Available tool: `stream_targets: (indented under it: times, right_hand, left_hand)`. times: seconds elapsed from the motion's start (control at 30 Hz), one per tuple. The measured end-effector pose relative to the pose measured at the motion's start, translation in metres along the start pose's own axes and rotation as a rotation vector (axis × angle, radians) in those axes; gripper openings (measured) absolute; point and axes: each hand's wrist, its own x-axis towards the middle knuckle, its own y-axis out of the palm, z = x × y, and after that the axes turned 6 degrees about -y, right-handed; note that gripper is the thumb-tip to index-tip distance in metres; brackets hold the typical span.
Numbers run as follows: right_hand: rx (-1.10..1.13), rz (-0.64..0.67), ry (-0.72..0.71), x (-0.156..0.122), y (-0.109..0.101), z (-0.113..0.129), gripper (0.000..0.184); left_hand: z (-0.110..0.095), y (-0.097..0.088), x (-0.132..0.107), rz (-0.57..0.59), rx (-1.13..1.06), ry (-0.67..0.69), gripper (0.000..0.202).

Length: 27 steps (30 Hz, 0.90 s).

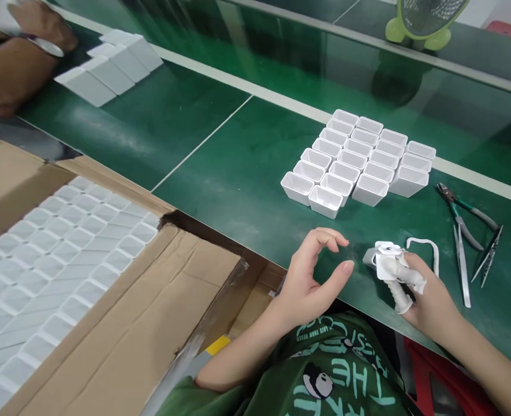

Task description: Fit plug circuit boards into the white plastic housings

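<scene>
My right hand (428,297), with white cots on its fingertips, grips a small white plastic part (387,260) just above the green table (238,173). A thin white plastic strip (428,248) lies on the table right behind that hand. My left hand (313,274) hovers at the table's near edge, fingers curled and apart, holding nothing. Beyond both hands stands a block of several small white square cups (359,162), packed side by side with their open ends up.
An open cardboard box (120,323) at the left holds rows of white cups (51,242). Cutters (465,216) and tweezers (489,251) lie at the right. Another person's hand (17,52) and more white cups (112,63) are at the far left. A green fan (424,23) stands behind.
</scene>
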Motion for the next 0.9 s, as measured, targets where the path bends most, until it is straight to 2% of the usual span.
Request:
stream_targets:
  times: [0.1, 0.2, 0.3, 0.37, 0.43, 0.53, 0.73, 0.83, 0.9]
  right_hand:
    - [0.100, 0.044, 0.046, -0.003, 0.006, -0.003, 0.042]
    - [0.284, -0.010, 0.104, -0.008, 0.002, 0.001, 0.047]
    - [0.684, -0.156, 0.325, -0.008, -0.008, 0.009, 0.040]
    - [1.010, -0.205, 0.509, -0.003, -0.015, 0.015, 0.038]
    - [1.275, -0.176, 0.652, 0.003, -0.019, 0.019, 0.045]
    - [1.531, -0.116, 0.799, 0.010, -0.021, 0.021, 0.051]
    - [1.720, -0.126, 0.910, 0.010, -0.022, 0.022, 0.057]
    - [1.698, -0.106, 0.875, 0.011, -0.022, 0.022, 0.054]
    - [1.594, -0.094, 0.794, 0.009, -0.022, 0.021, 0.046]
  left_hand:
    - [0.001, -0.002, 0.000, -0.004, 0.016, 0.015, 0.010]
    - [0.001, -0.003, -0.001, 0.055, 0.079, 0.097, 0.016]
    - [-0.001, 0.003, -0.003, 0.221, 0.212, 0.245, 0.050]
    - [-0.002, 0.012, -0.005, 0.294, 0.288, 0.339, 0.063]
    - [-0.004, 0.022, -0.007, 0.282, 0.304, 0.385, 0.061]
    - [-0.008, 0.034, -0.008, 0.201, 0.273, 0.373, 0.052]
    - [-0.015, 0.043, -0.005, 0.176, 0.260, 0.352, 0.046]
    - [-0.016, 0.044, -0.004, 0.180, 0.270, 0.327, 0.048]
    - [-0.014, 0.042, -0.003, 0.186, 0.291, 0.325, 0.047]
